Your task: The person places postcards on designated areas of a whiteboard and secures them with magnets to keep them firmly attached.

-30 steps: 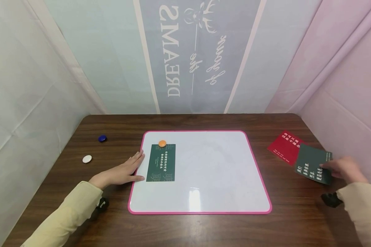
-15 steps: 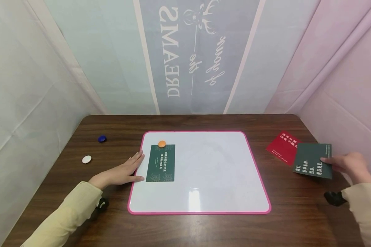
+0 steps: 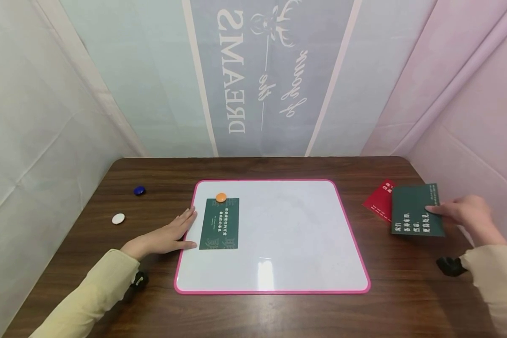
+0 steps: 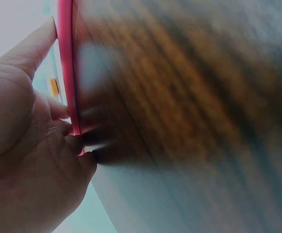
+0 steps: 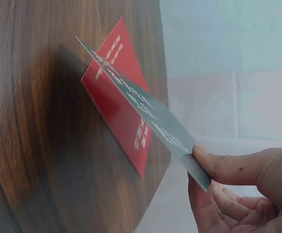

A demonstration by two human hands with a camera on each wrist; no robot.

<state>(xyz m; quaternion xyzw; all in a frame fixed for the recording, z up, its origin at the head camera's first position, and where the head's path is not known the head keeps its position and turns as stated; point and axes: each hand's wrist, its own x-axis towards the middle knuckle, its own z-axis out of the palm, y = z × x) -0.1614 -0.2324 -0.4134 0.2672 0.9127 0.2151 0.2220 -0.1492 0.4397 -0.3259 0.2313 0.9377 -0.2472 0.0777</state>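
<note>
My right hand pinches a green card with white writing by its right edge, thumb on top. In the right wrist view that green card is raised above the table, tilted over a red card lying on the wood. My left hand rests with straight fingers on the left edge of a whiteboard with a pink frame. On the board's left part lies another green card, with an orange round magnet at its top edge.
Left of the board, a blue round magnet and a white one lie on the brown wooden table. Hanging cloth closes off the back and both sides.
My right hand has lifted the green card off the table and carried it slightly up and left, so it covers more of the red card. The left hand stays put.
</note>
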